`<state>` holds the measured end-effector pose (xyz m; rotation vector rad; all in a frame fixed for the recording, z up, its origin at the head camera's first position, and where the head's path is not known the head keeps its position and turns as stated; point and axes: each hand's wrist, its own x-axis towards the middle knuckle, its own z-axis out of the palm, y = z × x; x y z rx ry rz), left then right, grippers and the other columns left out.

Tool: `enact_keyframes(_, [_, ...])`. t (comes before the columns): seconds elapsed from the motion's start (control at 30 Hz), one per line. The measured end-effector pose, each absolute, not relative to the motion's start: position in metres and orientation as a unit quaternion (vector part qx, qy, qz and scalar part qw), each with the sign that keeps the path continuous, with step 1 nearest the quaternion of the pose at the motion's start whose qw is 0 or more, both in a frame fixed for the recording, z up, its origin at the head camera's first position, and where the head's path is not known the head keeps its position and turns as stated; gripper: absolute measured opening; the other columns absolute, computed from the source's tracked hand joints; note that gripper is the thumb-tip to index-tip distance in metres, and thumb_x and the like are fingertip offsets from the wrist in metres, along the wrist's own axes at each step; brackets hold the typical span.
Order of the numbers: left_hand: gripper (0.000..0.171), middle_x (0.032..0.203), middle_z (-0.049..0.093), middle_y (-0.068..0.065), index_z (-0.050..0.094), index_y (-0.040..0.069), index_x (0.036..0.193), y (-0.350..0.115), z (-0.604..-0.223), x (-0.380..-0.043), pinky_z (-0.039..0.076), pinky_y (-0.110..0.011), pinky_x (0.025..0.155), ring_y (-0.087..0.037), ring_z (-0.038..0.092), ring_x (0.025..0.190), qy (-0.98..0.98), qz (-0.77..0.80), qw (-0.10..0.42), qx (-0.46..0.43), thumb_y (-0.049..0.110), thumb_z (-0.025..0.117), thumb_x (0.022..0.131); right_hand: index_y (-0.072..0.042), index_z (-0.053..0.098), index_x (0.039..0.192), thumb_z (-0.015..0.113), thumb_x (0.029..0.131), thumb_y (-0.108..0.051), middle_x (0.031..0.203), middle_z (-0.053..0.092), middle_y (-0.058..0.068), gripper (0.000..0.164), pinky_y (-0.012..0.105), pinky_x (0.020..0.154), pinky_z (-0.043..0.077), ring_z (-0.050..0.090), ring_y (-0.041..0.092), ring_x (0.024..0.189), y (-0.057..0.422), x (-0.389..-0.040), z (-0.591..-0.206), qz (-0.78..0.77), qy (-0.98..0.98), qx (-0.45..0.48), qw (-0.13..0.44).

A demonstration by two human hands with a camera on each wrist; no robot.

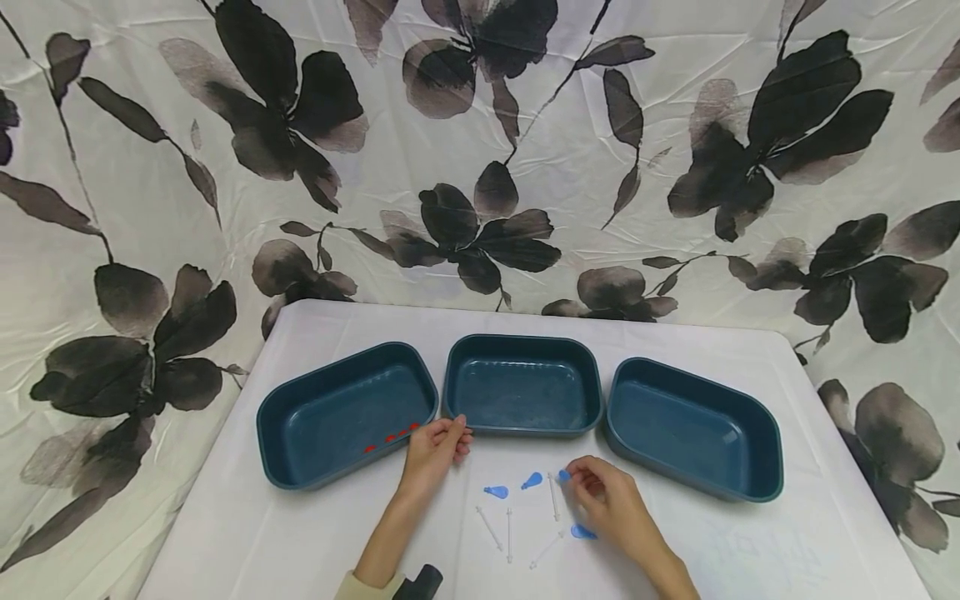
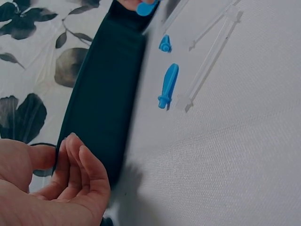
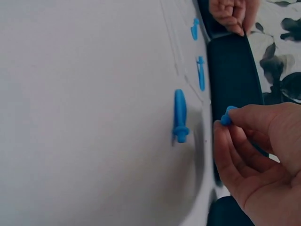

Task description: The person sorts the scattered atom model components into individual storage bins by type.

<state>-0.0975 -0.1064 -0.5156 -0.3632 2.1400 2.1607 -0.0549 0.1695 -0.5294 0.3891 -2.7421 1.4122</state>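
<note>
Thumb and index fingertip of my right hand [image 1: 611, 504] pinch a small blue drop-shaped plastic piece [image 3: 227, 116], in front of the bins. Three similar blue pieces lie on the white table: one piece [image 1: 497, 492] at left, another [image 1: 532, 480] beside it, a third [image 1: 582, 532] near my right wrist. Several thin clear plastic rods [image 1: 489, 528] with small collars at their ends lie among them. My left hand [image 1: 432, 450] holds the rim at the near left corner of the middle dark teal bin [image 1: 525, 432], its fingers curled and partly hiding that corner.
The left teal bin [image 1: 281, 479] has several small red pieces [image 1: 391, 438] along its near side. To the right stands a third teal bin [image 1: 776, 467]. A floral cloth [image 1: 480, 108] hangs behind the table [image 1: 712, 533].
</note>
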Motion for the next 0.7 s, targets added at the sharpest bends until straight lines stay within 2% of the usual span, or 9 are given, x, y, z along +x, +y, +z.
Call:
enact_keyframes(0.27, [0.027,0.081,0.07,-0.008,0.068,-0.009,0.097,-0.107,-0.518,-0.099,0.053,-0.019,0.061,-0.011,0.061,0.067,0.697,0.705,0.044,-0.126,0.016,0.061,0.105,-0.01,0.071,0.1,0.072,0.089,0.01,0.09,0.069,-0.006,0.024,0.025,0.074,0.059,0.064,0.008,0.082,0.173,-0.065,-0.516,0.477,-0.87,0.124,0.004])
enact_keyframes(0.5, [0.028,0.081,0.07,-0.008,0.068,-0.01,0.097,-0.106,-0.517,-0.099,0.053,-0.019,0.061,-0.012,0.06,0.067,0.699,0.703,0.041,-0.127,0.016,0.062,0.105,-0.007,0.072,0.106,0.072,0.093,0.003,0.095,0.071,0.0,0.016,0.025,0.077,0.059,0.066,0.012,0.087,0.173,-0.076,-0.501,0.503,-0.853,0.135,-0.018])
enact_keyframes(0.7, [0.028,0.081,0.07,-0.008,0.068,-0.009,0.096,-0.106,-0.517,-0.1,0.053,-0.019,0.061,-0.011,0.06,0.067,0.703,0.699,0.046,-0.126,0.016,0.061,0.105,-0.006,0.071,0.108,0.073,0.096,-0.005,0.095,0.07,0.0,0.012,0.027,0.078,0.059,0.066,0.013,0.088,0.174,-0.087,-0.487,0.51,-0.846,0.156,-0.015])
